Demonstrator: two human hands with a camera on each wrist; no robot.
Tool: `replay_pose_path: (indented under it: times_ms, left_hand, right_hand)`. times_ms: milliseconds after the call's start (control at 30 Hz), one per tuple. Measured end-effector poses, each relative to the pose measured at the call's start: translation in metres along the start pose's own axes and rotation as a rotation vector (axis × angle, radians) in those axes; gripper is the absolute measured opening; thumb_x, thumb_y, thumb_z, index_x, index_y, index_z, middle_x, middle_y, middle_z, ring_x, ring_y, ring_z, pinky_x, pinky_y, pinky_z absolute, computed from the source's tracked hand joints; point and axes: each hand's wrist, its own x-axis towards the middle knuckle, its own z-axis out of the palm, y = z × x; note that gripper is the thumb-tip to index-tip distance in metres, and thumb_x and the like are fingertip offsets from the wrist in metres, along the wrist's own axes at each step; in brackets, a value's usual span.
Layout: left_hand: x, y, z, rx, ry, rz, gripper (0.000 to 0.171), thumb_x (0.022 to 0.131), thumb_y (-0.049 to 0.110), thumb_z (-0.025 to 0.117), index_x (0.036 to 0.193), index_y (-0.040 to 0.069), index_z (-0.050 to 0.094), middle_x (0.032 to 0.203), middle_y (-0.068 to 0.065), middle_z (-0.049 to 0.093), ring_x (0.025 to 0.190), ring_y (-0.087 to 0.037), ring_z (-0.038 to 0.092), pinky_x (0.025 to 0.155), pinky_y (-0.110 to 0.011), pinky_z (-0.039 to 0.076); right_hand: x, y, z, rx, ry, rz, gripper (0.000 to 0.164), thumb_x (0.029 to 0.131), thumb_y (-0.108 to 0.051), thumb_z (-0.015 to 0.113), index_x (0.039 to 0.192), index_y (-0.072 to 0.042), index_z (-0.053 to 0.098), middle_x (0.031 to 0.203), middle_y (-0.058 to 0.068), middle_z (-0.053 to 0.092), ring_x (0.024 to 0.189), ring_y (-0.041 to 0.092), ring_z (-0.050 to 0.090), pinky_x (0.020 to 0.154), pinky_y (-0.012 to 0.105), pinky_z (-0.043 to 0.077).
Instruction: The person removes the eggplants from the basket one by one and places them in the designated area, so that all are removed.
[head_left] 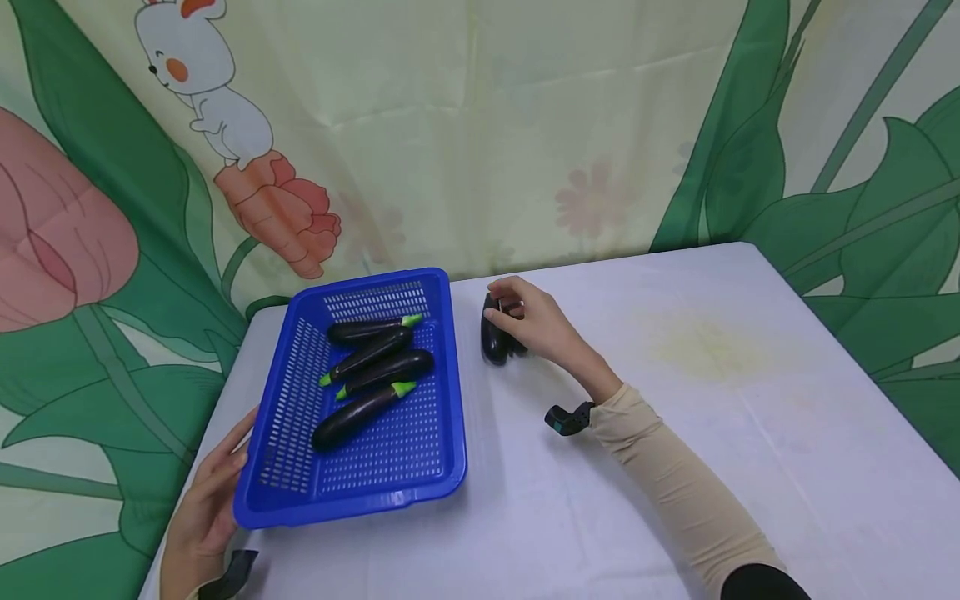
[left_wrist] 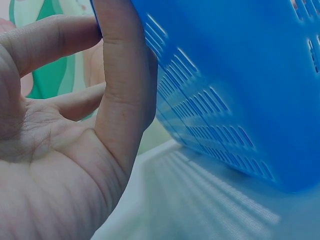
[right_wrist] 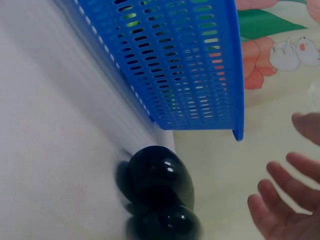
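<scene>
A blue plastic basket (head_left: 450,400) stands on the left of the table with several dark eggplants (head_left: 386,372) with green stems lying in it. My left hand (head_left: 210,492) holds the basket's left side at the rim, some fingertips hidden by the rim. Just right of the basket, two more eggplants (head_left: 494,333) lie close together on the cloth. Over them is my right hand (head_left: 528,312), with fingers spread and lightly bent. In the right wrist view its fingers (right_wrist: 295,187) stand apart from the glossy eggplants (right_wrist: 160,175).
A white cloth (head_left: 697,433) covers the table. Behind it hangs a printed curtain (head_left: 465,125) with a rabbit and large leaves. Each wrist wears a dark strap (head_left: 570,418). The basket's raised wall stands between the two hands.
</scene>
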Motion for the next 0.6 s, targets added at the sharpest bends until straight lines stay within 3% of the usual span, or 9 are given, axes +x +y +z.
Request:
replay_pose_path:
  times_ms: [200,467,600]
  left_hand:
    - [0.001,0.0,0.0,0.02,0.006,0.008,0.068,0.108,0.0,0.001,0.165,0.019,0.033,0.156,-0.015,0.055,0.129,-0.033,0.066,0.096,-0.042,0.062]
    - [0.001,0.0,0.001,0.081,0.03,0.025,0.068,0.107,-0.002,0.005,0.162,0.017,0.039,0.158,-0.011,0.054,0.137,-0.029,0.061,0.103,-0.043,0.058]
    - [0.002,0.0,0.001,0.067,0.02,0.026,0.068,0.107,-0.001,0.003,0.162,0.017,0.039,0.158,-0.012,0.054,0.138,-0.03,0.061,0.103,-0.043,0.058]
  right_hand:
    - [0.0,-0.004,0.006,-0.065,-0.079,-0.176,0.049,0.1,-0.023,0.071,0.143,-0.003,0.056,0.141,0.014,0.062,0.129,0.035,0.058,0.112,0.054,0.048]
    - [0.002,-0.018,0.017,-0.195,-0.136,-0.462,0.054,0.098,-0.022,0.075,0.144,-0.001,0.055,0.145,0.013,0.06,0.135,0.031,0.055,0.116,0.043,0.045]
    - [0.003,-0.026,0.023,-0.26,-0.167,-0.559,0.055,0.098,-0.024,0.074,0.144,-0.002,0.054,0.145,0.012,0.06,0.138,0.029,0.052,0.119,0.042,0.042]
